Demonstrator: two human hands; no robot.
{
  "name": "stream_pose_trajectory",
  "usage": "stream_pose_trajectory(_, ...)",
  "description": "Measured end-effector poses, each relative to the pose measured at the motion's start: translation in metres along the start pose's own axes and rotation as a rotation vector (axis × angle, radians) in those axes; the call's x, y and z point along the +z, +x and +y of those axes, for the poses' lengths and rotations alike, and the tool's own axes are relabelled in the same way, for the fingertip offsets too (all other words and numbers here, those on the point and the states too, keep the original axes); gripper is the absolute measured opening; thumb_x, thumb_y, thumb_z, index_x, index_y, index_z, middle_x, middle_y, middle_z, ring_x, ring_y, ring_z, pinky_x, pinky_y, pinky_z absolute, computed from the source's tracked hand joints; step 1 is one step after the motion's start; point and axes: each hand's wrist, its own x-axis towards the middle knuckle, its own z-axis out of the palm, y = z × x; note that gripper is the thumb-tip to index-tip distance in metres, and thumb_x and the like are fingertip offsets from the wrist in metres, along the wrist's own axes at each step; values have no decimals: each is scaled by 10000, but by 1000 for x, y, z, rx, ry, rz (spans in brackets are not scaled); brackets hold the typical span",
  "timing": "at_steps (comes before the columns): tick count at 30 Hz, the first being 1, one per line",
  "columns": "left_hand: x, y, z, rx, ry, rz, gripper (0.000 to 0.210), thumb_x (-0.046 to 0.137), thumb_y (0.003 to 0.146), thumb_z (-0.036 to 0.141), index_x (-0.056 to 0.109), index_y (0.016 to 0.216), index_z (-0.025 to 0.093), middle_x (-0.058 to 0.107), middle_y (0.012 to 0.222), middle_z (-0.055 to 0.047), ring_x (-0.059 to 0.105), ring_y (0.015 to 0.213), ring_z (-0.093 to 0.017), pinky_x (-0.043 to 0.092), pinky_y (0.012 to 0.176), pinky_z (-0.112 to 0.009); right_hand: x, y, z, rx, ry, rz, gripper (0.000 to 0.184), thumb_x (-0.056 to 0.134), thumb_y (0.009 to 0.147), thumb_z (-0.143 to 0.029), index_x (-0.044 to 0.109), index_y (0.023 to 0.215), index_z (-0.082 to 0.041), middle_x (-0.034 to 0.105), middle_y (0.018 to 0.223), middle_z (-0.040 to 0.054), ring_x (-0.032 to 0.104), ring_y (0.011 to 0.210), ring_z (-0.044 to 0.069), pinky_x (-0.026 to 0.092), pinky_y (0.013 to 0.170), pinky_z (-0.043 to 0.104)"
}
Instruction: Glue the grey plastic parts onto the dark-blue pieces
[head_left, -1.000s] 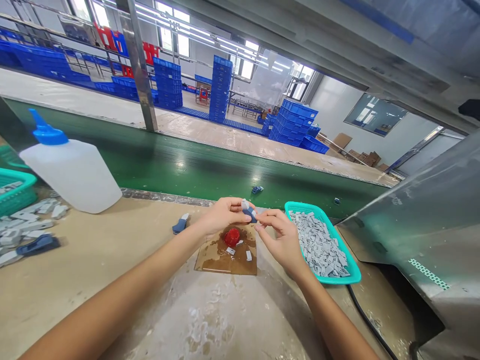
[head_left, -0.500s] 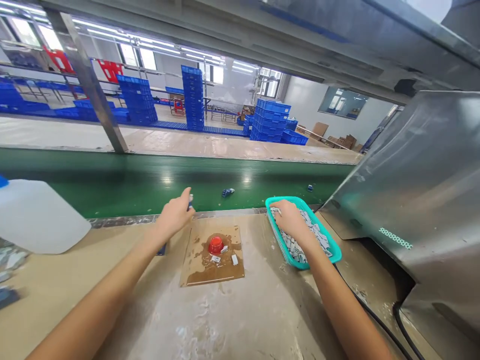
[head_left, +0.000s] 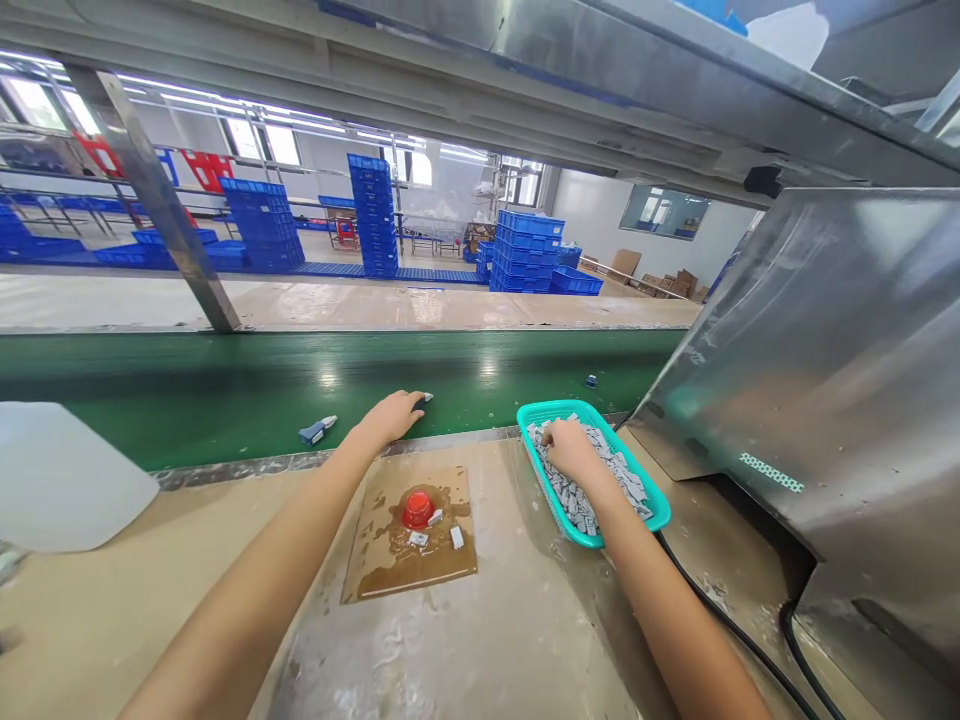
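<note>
My left hand (head_left: 391,418) reaches over the near edge of the green conveyor belt (head_left: 247,375), its fingers closed around a small blue-and-white piece (head_left: 427,398) whose pale tip sticks out. Another such blue-and-white piece (head_left: 318,431) lies on the belt left of this hand. My right hand (head_left: 571,450) is inside a teal plastic basket (head_left: 658,512) filled with flat grey-white pieces (head_left: 626,480). Its fingers are pinched together over them; what is between them is hidden. Between my arms, a red cap-like dome (head_left: 418,510) sits on a wet brown board (head_left: 397,580), with several small white pieces (head_left: 457,538) beside it.
At the left stands a translucent white jug (head_left: 67,480). A sheet-metal housing (head_left: 840,350) with black cables (head_left: 720,600) bounds the right side. One more small piece (head_left: 592,381) lies farther along the belt. Blue crates (head_left: 525,250) are stacked beyond it.
My left hand let go of one blue-and-white piece, which now lies on the belt, and moved right to another. Pieces on the belt shifted left. My right hand remains in the basket.
</note>
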Motion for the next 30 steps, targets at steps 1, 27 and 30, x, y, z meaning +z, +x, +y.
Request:
stream_pose_trajectory(1, -2, 1, 0, -20, -39, 6, 228, 569, 630, 221, 614, 851, 193, 629, 986, -131, 521, 1016, -293, 369, 844, -353, 0, 0, 1, 6, 28, 24, 267, 481, 598, 44, 673, 693, -114, 677, 750, 115, 610, 768, 224, 409, 706, 279)
stream_pose_trajectory(27, -17, -140, 67, -121, -1178, -319, 290, 637, 615, 362, 413, 639, 179, 461, 581, 57, 419, 515, -69, 316, 494, -206, -26, -60, -100, -675, 640, 121, 173, 525, 723, -83, 626, 827, -179, 572, 675, -7, 506, 598, 95, 435, 578, 217)
stream_pose_trajectory(30, -30, -139, 63, -77, -1027, -285, 259, 656, 589, 294, 428, 649, 185, 478, 584, 65, 421, 525, -72, 308, 498, -202, -28, -58, -97, -719, 644, 108, 137, 529, 738, -96, 629, 757, -186, 607, 739, 14, 560, 678, 115, 462, 641, 246)
